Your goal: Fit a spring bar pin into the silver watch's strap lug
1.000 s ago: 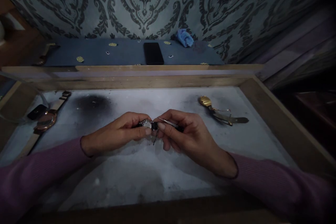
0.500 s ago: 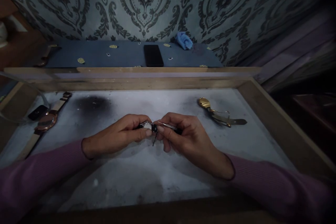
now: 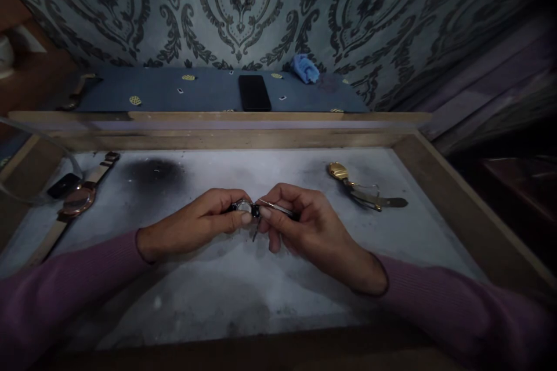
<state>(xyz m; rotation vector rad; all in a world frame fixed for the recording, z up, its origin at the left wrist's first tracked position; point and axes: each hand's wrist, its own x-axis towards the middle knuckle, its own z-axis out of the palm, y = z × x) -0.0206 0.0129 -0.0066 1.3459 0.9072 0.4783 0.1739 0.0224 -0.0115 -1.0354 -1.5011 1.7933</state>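
Wristwatch [image 3: 244, 206] | left hand [image 3: 191, 227]: fingers pinching it | right hand [image 3: 313, 229]: gripping slim tool [image 3: 277, 207] | risk: loose pinch, tip [image 3: 261, 201] could scratch watch

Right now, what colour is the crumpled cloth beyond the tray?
Light blue; the crumpled cloth shows best in the head view.

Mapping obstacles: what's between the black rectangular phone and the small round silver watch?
Head view: the wooden back frame, then white tray floor with no object on it, then a finger of the left hand at the silver watch.
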